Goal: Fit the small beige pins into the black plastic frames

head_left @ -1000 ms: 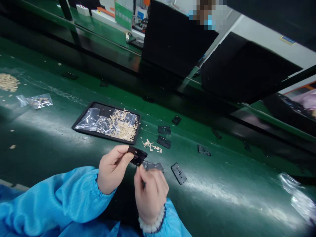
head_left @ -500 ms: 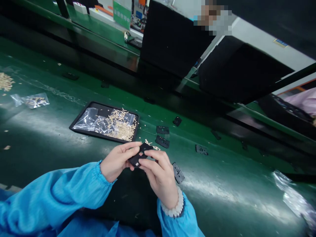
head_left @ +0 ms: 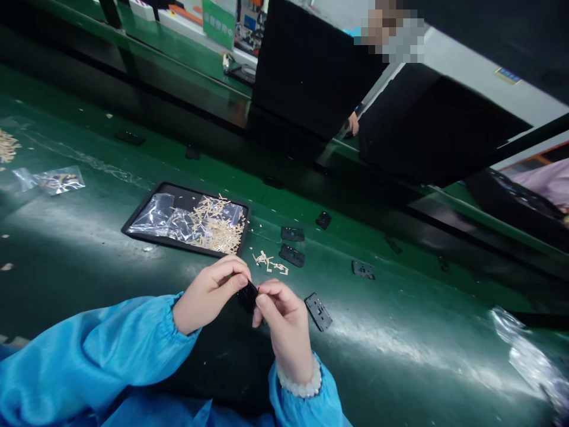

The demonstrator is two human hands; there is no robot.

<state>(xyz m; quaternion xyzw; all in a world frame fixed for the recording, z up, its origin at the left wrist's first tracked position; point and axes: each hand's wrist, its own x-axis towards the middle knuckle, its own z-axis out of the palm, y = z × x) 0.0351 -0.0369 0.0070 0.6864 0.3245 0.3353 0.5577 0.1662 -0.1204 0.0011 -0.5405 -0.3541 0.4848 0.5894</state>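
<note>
My left hand [head_left: 213,292] pinches a small black plastic plate [head_left: 247,298] between thumb and fingers. The plate is tilted on edge, so its broad face hardly shows. At its right edge, thumb and fingertips of my right hand [head_left: 284,314] are closed on it; whether they also hold something small, I cannot tell. Just beyond my hands lies a small pile of pale thin strips [head_left: 270,263]. Close to the right hand, a black plate with holes [head_left: 319,312] rests on the green surface.
Left of centre, a black tray [head_left: 133,231] holds pale strips and clear plastic bags. More black plates [head_left: 292,255] lie to the right. A small filled bag [head_left: 60,179] and crumpled clear plastic [head_left: 533,356] lie at the sides. Another person's hand [head_left: 353,123] shows behind dark panels.
The plate has been turned from showing its face, with a reddish square, to nearly edge-on. My right hand has shifted from its face to its edge. Another person's hand has appeared behind.
</note>
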